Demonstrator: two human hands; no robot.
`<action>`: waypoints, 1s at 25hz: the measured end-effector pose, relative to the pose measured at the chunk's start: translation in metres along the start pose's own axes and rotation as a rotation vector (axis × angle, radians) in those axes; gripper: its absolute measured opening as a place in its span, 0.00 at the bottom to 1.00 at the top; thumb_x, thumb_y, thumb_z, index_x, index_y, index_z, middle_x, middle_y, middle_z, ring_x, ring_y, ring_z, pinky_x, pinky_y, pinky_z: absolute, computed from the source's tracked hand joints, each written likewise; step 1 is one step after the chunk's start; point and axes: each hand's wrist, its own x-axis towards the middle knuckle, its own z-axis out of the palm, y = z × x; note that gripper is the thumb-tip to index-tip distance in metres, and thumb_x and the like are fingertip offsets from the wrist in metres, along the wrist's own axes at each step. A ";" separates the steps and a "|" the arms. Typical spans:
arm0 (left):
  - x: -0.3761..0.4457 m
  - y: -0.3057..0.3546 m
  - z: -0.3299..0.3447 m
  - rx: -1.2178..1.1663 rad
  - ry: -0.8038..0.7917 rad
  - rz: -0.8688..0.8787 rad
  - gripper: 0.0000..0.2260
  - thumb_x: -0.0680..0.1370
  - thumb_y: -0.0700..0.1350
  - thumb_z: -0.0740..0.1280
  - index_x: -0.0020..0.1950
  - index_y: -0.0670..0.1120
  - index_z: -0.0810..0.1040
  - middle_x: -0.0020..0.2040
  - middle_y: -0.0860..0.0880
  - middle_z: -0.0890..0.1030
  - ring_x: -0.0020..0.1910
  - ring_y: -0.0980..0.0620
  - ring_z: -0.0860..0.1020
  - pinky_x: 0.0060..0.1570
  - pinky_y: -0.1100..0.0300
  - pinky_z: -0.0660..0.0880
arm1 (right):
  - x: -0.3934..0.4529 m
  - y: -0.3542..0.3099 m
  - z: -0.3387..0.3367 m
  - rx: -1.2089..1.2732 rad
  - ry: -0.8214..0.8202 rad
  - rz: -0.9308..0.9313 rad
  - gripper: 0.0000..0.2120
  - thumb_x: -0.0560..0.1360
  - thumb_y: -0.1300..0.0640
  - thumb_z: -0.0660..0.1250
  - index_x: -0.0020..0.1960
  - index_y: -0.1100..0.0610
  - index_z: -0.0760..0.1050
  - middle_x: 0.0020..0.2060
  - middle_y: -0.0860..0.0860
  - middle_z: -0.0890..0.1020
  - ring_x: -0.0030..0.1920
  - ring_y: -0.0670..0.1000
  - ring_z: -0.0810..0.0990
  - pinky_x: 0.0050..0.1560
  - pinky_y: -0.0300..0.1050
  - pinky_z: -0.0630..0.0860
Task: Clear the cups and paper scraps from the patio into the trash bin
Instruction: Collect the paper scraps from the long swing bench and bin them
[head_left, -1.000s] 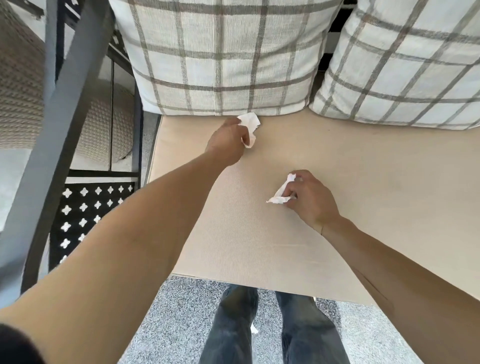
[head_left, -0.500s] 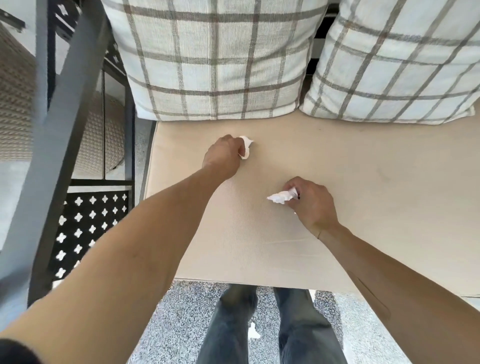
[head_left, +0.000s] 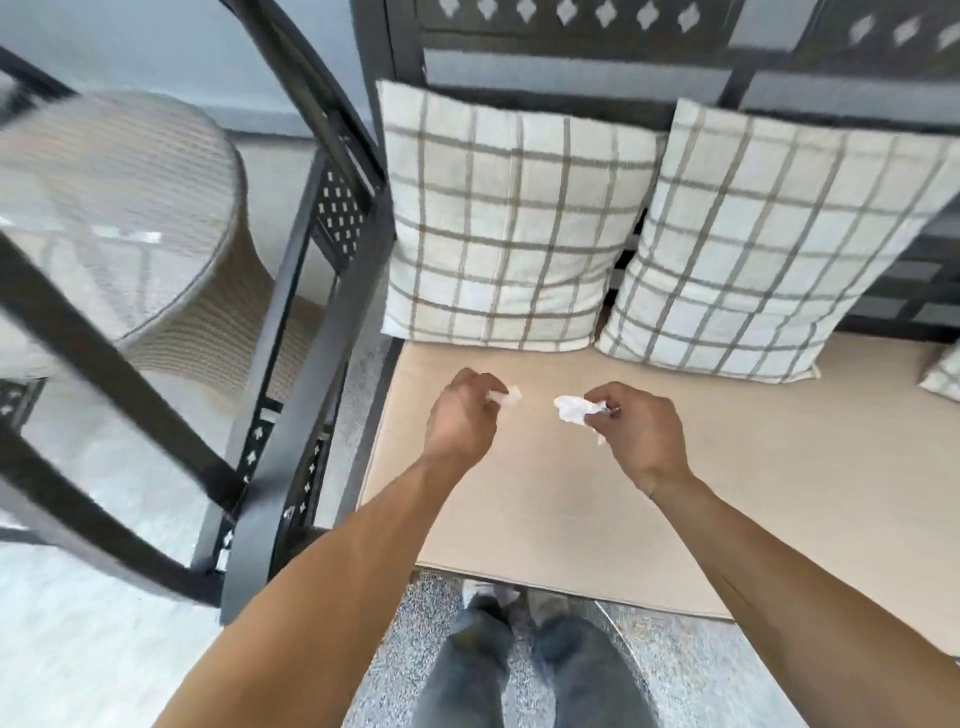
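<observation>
My left hand (head_left: 462, 415) is closed around a small crumpled white paper scrap (head_left: 506, 396), which sticks out past the fingers. A second, larger white paper scrap (head_left: 574, 408) is pinched in my right hand (head_left: 636, 434). Both hands hover side by side above the beige seat cushion (head_left: 545, 509) of a patio sofa, just in front of the pillows. No cup and no trash bin are in view.
Two plaid pillows (head_left: 509, 218) (head_left: 779, 244) lean on the dark metal sofa back. A black metal armrest frame (head_left: 311, 322) stands to the left, with a woven round side table (head_left: 114, 208) beyond it. My legs (head_left: 524, 670) stand on speckled grey floor.
Both hands have lifted off the cushion with their scraps and drawn back towards me and closer together. The view has pulled back and tilted up, showing more of the sofa back.
</observation>
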 end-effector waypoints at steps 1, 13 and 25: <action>-0.011 0.006 -0.014 -0.024 0.045 0.010 0.12 0.75 0.35 0.63 0.52 0.47 0.81 0.51 0.48 0.77 0.44 0.46 0.78 0.45 0.54 0.76 | -0.006 -0.012 -0.010 -0.004 0.010 -0.038 0.07 0.70 0.55 0.70 0.44 0.43 0.79 0.31 0.38 0.79 0.35 0.37 0.77 0.33 0.36 0.69; -0.165 0.035 -0.131 -0.059 0.563 -0.122 0.13 0.74 0.34 0.64 0.46 0.50 0.82 0.50 0.55 0.76 0.44 0.53 0.77 0.44 0.63 0.69 | -0.063 -0.136 -0.062 -0.089 -0.083 -0.581 0.12 0.70 0.60 0.68 0.50 0.47 0.81 0.40 0.43 0.81 0.42 0.47 0.79 0.43 0.43 0.74; -0.394 -0.046 -0.178 -0.062 0.980 -0.549 0.10 0.78 0.38 0.64 0.47 0.51 0.81 0.52 0.55 0.76 0.44 0.58 0.78 0.45 0.58 0.78 | -0.174 -0.252 0.035 -0.090 -0.394 -1.123 0.11 0.69 0.60 0.70 0.46 0.46 0.80 0.41 0.42 0.80 0.38 0.46 0.76 0.42 0.44 0.74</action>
